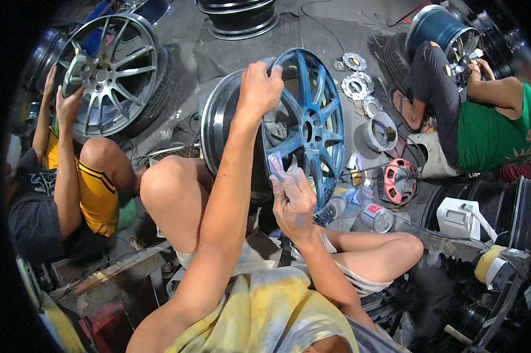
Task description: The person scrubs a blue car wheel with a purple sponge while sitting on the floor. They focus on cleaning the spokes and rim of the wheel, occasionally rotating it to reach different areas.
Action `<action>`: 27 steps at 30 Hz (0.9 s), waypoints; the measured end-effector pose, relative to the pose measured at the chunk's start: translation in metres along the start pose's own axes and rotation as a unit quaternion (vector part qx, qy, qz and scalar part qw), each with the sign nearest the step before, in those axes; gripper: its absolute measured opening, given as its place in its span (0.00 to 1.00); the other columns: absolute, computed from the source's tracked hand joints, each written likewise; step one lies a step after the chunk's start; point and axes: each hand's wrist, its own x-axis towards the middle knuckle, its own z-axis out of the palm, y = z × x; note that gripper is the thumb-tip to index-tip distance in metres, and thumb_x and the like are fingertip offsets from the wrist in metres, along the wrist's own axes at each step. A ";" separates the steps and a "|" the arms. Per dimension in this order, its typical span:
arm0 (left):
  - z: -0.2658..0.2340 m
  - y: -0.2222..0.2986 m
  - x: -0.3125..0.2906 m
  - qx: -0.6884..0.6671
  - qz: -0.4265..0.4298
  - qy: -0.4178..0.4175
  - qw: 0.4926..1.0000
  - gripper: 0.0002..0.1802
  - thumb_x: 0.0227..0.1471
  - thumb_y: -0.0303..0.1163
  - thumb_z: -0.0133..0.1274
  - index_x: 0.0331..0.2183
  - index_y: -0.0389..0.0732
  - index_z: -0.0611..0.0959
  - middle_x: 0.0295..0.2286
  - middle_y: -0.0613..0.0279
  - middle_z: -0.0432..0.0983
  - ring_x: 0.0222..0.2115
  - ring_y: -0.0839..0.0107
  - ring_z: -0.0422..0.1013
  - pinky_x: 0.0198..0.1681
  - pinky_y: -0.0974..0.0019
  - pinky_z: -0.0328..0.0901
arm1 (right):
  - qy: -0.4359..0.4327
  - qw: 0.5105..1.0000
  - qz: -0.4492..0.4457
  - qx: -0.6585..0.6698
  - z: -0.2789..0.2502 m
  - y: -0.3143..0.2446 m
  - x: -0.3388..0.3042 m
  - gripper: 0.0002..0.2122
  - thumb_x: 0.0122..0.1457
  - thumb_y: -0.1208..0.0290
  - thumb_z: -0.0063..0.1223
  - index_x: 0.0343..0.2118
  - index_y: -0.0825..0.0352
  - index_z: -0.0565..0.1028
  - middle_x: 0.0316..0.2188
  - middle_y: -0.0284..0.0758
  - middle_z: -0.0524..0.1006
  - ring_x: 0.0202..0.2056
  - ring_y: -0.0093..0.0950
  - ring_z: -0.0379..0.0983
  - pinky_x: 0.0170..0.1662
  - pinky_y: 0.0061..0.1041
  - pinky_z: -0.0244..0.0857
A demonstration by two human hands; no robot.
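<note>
A blue multi-spoke car wheel rim [310, 126] stands upright between my knees, its spoked face turned to the right and its barrel dark and shiny. My left hand [261, 88] is closed over the top left of its edge. Lower down, my right hand [293, 197], coated in pale dust, has its fingers bent and pressed against the near left part of the rim's face. Something pale and pinkish shows at those fingertips; whether it is a small pad or just a dusty finger is unclear.
A person at left holds a tool against a silver wheel [109, 73]. Another, in green, works on a wheel [436, 32] at right. Nearby lie silver ring-shaped parts [358, 86], a white bucket [381, 132], a red slotted disc [400, 181], a can [377, 217] and a white container [457, 217].
</note>
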 end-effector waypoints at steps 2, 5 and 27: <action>0.000 0.003 0.001 -0.020 -0.013 -0.012 1.000 0.16 0.57 0.35 0.53 0.38 0.31 0.85 0.36 0.31 0.79 0.42 0.35 0.74 0.47 0.46 0.68 | -0.001 0.999 -0.043 -0.018 0.000 0.015 0.014 0.11 0.57 0.85 0.60 0.44 0.74 0.81 0.26 0.43 0.73 0.24 0.37 0.68 0.29 0.34 0.64; 0.004 -0.011 0.001 -0.015 -0.013 -0.019 1.000 0.17 0.57 0.36 0.53 0.40 0.33 0.85 0.37 0.33 0.79 0.43 0.36 0.74 0.48 0.47 0.68 | 0.000 0.998 -0.057 -0.025 0.007 0.020 0.039 0.17 0.53 0.86 0.61 0.47 0.74 0.80 0.24 0.40 0.69 0.25 0.37 0.68 0.29 0.35 0.64; -0.003 -0.003 -0.003 -0.003 0.010 -0.020 1.000 0.18 0.57 0.35 0.51 0.44 0.33 0.84 0.37 0.34 0.80 0.44 0.39 0.76 0.48 0.51 0.68 | -0.038 0.998 -0.054 0.024 -0.012 0.017 0.014 0.14 0.55 0.82 0.63 0.46 0.70 0.81 0.23 0.37 0.70 0.23 0.35 0.67 0.27 0.32 0.62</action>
